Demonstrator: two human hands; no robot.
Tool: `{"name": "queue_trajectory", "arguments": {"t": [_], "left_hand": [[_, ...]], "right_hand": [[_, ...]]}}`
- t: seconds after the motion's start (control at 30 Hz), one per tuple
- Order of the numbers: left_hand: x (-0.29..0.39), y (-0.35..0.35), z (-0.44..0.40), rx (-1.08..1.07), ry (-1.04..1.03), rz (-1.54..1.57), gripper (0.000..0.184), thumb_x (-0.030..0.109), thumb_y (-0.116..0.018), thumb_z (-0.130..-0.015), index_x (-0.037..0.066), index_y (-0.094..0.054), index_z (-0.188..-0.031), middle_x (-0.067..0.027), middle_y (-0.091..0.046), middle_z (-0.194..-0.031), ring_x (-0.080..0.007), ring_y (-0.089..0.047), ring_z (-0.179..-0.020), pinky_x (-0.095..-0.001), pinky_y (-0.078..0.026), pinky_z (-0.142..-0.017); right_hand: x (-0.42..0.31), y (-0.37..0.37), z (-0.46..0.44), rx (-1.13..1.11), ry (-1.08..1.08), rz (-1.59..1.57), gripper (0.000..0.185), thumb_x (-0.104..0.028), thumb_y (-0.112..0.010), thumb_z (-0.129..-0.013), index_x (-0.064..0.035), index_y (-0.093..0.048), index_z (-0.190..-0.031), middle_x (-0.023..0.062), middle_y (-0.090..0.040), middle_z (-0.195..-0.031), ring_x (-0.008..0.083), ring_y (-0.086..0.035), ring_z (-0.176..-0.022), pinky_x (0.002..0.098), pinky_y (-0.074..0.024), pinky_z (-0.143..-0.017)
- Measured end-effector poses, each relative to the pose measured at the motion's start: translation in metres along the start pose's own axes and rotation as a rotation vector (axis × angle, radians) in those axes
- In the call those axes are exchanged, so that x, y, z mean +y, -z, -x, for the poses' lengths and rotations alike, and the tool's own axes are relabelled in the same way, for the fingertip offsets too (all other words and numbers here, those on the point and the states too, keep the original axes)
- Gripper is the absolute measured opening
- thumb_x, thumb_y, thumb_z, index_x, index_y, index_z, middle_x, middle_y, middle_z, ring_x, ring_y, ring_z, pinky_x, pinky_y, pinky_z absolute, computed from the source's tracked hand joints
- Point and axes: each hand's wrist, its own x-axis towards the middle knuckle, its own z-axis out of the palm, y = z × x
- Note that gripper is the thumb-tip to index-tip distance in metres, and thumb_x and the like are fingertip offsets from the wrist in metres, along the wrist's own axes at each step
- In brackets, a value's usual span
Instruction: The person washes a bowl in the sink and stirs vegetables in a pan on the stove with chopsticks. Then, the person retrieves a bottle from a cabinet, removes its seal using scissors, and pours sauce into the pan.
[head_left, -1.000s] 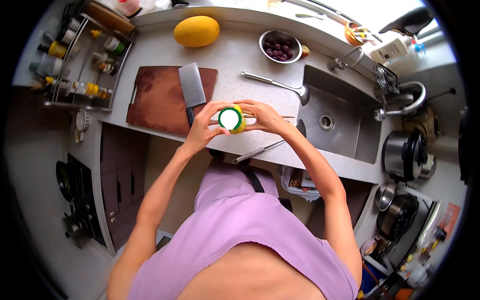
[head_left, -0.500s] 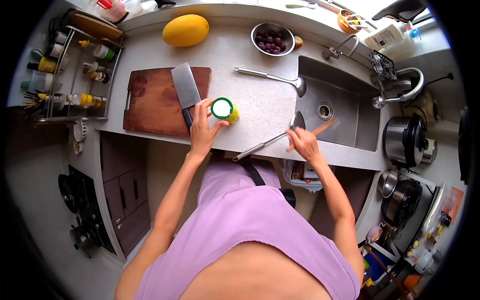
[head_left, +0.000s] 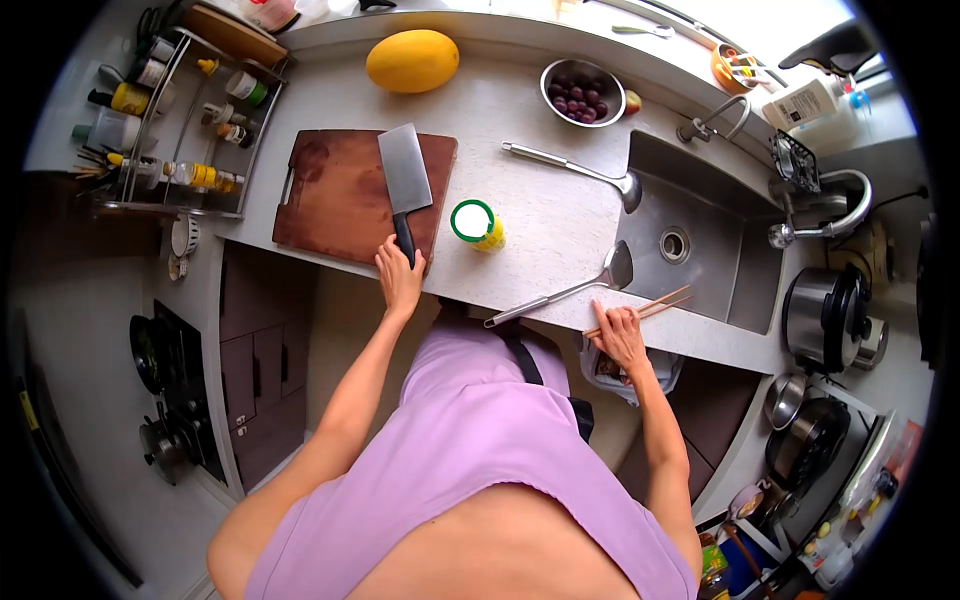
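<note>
My left hand (head_left: 399, 280) is at the black handle of a cleaver (head_left: 406, 180), fingers on one side and thumb on the other. The cleaver's blade lies flat on a brown wooden cutting board (head_left: 330, 200). To the right of the board stands a yellow canister (head_left: 488, 236) with a green-rimmed white top, touched by neither hand. My right hand (head_left: 622, 335) is closed around a pair of wooden chopsticks (head_left: 663, 303) at the counter's front edge, their tips pointing toward the sink. A metal spatula (head_left: 570, 290) lies just left of that hand.
A ladle (head_left: 570, 165) lies beside the sink (head_left: 725, 215). Behind are a yellow melon (head_left: 412, 61) and a steel bowl (head_left: 548, 85) of dark round fruit. A bottle rack (head_left: 235, 200) stands left; a pressure cooker (head_left: 810, 315) stands right.
My left hand has let go of the canister and moved down-left to the cleaver handle. My right hand has moved back from the spatula toward the counter edge, still with the chopsticks. The view has shifted.
</note>
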Motion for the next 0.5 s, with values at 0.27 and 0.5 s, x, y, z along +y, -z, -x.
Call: {"name": "queue_trajectory", "arguments": {"t": [0.27,0.5], "left_hand": [[-0.02,0.003,-0.016,-0.033,0.113,0.033,0.048,0.02,-0.066,-0.081,-0.004,-0.046,-0.117,-0.027,-0.055,-0.112,-0.042,-0.053,-0.104,-0.0495,-0.043,-0.092],[-0.017,0.007,-0.013,0.01,0.089,0.057,0.042,0.022,-0.066,-0.083,-0.004,-0.049,-0.112,-0.0265,-0.055,-0.11,-0.0408,-0.056,-0.1,-0.0496,-0.045,-0.089]], "right_hand": [[-0.001,0.017,-0.003,-0.077,-0.02,-0.118,0.083,-0.047,-0.071,-0.077,-0.0085,-0.042,-0.144,0.008,-0.046,-0.113,0.0242,-0.045,-0.112,0.0451,-0.0292,-0.109],[-0.018,0.039,-0.026,0.016,-0.116,-0.314,0.059,-0.026,-0.075,-0.078,-0.0098,-0.053,-0.131,0.0111,-0.054,-0.111,0.0293,-0.052,-0.105,0.0462,-0.0399,-0.095]]}}
